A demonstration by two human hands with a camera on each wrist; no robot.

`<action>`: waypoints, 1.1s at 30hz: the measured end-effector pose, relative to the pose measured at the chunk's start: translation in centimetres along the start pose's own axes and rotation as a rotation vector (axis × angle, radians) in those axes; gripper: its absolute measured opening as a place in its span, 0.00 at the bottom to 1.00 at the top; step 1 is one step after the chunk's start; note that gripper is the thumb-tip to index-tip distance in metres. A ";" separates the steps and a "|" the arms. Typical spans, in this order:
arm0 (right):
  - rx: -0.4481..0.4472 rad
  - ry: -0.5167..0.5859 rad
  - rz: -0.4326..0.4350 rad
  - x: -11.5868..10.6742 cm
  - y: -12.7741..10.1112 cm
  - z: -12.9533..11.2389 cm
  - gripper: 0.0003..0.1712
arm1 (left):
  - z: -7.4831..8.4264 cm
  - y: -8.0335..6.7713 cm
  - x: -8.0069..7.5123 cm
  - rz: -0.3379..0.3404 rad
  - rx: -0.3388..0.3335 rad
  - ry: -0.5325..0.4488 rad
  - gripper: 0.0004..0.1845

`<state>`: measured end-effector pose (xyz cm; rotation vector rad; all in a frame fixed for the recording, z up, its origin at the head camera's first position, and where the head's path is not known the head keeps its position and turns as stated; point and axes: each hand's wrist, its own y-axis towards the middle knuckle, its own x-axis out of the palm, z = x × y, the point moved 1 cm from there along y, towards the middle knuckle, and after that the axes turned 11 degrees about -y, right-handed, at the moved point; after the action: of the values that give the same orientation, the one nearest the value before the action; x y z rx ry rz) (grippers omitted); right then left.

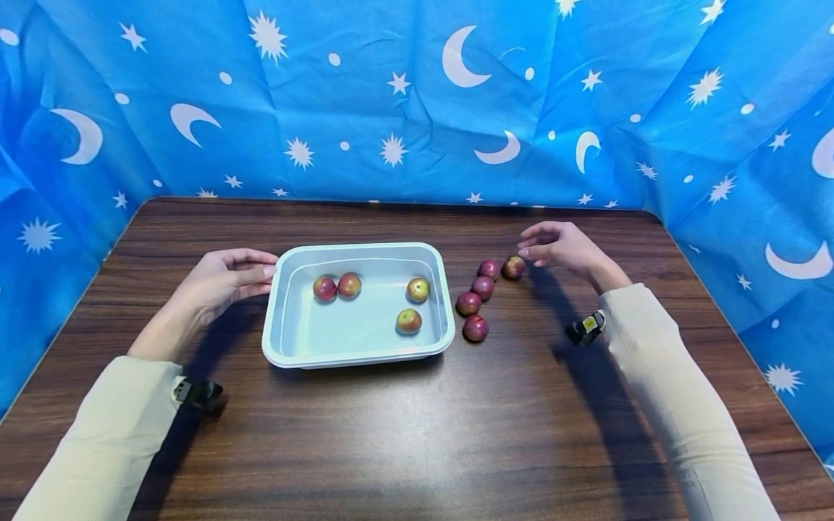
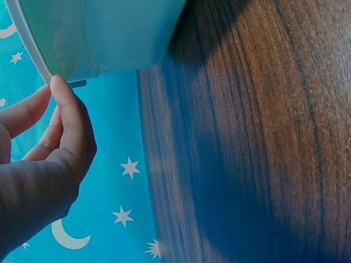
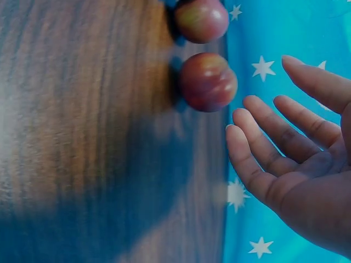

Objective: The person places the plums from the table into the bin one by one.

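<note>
A pale grey-white plastic tray (image 1: 365, 354) stands on the table with several small round red-and-yellow fruits inside, one pair touching at the left and two apart at the right. My left hand (image 1: 229, 282) pinches the tray's left rim between thumb and fingertips, as the left wrist view (image 2: 60, 137) shows. Right of the tray, several dark red, plum-like fruits (image 1: 468, 304) lie in an uneven row. The right hand (image 1: 563, 248) hovers beside the farthest-right fruit (image 1: 513, 267), fingers spread and slightly bent. In the right wrist view a gap separates that hand (image 3: 296, 159) from the nearer fruit (image 3: 208, 82).
The dark brown wooden table (image 1: 417, 441) extends in front of the tray and to both sides. A blue cloth (image 1: 391, 101) with white moons and stars hangs behind its far edge. Black wrist cameras sit below each sleeve cuff.
</note>
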<state>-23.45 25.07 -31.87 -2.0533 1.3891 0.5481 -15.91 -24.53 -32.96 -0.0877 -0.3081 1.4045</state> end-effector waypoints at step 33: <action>0.064 0.022 -0.018 2.2 0.5 2.1 0.28 | 0.1 -0.1 0.0 0.016 -0.014 0.020 0.17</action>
<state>-23.14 24.86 -34.89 -2.0243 1.3817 0.4690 -15.86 -24.53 -32.88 -0.1156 -0.3014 1.4165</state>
